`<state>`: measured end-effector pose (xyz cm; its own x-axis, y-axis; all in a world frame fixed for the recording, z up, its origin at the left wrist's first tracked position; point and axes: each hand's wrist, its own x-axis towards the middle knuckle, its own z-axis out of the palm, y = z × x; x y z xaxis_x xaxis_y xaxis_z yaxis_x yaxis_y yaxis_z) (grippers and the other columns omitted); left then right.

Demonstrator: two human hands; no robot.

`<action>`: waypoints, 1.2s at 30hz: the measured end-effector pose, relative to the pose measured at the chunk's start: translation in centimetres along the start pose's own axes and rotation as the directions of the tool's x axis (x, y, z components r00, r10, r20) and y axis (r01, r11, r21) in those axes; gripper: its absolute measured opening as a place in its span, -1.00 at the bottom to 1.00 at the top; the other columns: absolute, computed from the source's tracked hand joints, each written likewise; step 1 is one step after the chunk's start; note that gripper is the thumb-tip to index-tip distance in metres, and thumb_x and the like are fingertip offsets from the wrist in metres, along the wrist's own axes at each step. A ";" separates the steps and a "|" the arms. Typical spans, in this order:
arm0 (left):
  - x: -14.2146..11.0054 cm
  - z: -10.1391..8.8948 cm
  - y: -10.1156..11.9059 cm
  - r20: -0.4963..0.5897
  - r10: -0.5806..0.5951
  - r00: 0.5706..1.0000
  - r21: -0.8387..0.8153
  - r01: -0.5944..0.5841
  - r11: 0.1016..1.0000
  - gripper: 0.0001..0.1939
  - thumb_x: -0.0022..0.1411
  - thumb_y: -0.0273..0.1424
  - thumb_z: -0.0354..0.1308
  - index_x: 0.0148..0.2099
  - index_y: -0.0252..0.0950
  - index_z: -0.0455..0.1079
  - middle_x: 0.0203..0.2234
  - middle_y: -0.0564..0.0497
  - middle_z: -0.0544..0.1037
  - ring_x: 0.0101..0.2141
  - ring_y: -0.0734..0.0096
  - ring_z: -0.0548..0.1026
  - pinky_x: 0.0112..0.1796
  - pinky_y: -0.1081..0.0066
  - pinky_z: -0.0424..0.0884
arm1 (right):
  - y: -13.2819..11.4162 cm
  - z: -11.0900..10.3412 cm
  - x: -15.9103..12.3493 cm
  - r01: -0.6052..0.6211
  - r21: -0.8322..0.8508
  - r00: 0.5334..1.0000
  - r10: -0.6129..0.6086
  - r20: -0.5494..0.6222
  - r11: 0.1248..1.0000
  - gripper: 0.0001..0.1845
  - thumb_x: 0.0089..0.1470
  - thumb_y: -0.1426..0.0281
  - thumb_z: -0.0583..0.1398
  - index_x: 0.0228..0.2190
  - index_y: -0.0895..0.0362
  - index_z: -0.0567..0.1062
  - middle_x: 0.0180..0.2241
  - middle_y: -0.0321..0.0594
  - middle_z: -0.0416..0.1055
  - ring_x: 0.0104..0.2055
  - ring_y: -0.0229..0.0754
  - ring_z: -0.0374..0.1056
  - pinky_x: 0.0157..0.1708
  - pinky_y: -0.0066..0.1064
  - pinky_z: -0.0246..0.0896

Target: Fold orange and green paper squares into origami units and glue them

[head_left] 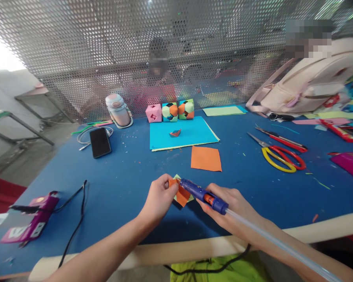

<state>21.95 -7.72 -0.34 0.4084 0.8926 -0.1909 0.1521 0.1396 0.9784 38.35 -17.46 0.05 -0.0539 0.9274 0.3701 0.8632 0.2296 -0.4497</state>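
Note:
My left hand (161,196) pinches a small folded piece of orange and pale green paper (182,196) above the table's front part. Wrapped round a blue hot glue gun (194,190) is my right hand (235,205). The gun's nozzle meets or nearly meets the paper at my left fingertips; exact contact cannot be made out. A long clear glue stick (270,235) sticks out of the gun's back, along my right forearm. Just beyond my hands lies a flat orange paper square (206,158). Farther back, a small folded paper piece (175,133) rests on blue sheets (188,127).
Three paper cubes (170,112) stand at the back by a perforated metal screen (120,58). To the right lie scissors (278,156), a craft knife (282,139) and a backpack (308,82). Leftward are a phone (100,142), a bottle (119,109) and a power strip (35,219) with a black cord.

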 end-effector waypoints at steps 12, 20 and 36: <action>-0.1 0.0 0.1 -0.010 0.052 0.999 0.091 -0.051 0.995 -0.76 0.03 -0.32 0.11 -0.56 -0.27 0.16 -0.70 0.20 0.20 -0.63 0.57 0.15 -0.56 0.53 0.04 | -0.3 -0.4 0.3 -0.047 0.019 0.999 0.047 -0.019 0.999 -0.84 0.04 0.41 0.08 -0.53 0.06 0.19 -0.69 -0.39 0.27 -0.69 -0.30 0.21 -0.66 -0.51 -0.06; -0.1 -0.1 0.1 -0.025 0.066 0.998 0.084 -0.064 0.994 -0.79 0.02 -0.31 0.11 -0.55 -0.27 0.19 -0.70 0.20 0.22 -0.62 0.56 0.16 -0.56 0.53 0.04 | 0.0 -0.2 -0.1 -0.029 0.016 0.998 0.030 -0.047 0.999 -0.84 0.06 0.38 0.08 -0.53 0.07 0.22 -0.68 -0.37 0.30 -0.68 -0.28 0.24 -0.66 -0.49 0.02; -1.2 0.5 0.5 0.030 -0.029 0.999 -0.219 0.035 0.975 -0.75 -0.01 -0.29 0.21 -0.49 -0.30 0.21 -0.64 0.18 0.30 -0.59 0.58 0.23 -0.54 0.54 0.11 | 2.0 2.3 6.4 -0.139 0.287 0.988 0.111 0.110 0.948 -0.73 0.19 0.26 0.06 -0.26 0.12 0.48 -0.25 -0.19 0.50 -0.18 -0.11 0.41 -0.17 -0.33 0.28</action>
<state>21.95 -8.96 0.34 0.4302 0.8750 -0.2219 -0.0346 0.2616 0.9646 38.53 -10.40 -0.37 -0.0126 0.9741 0.2256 0.6816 0.1735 -0.7108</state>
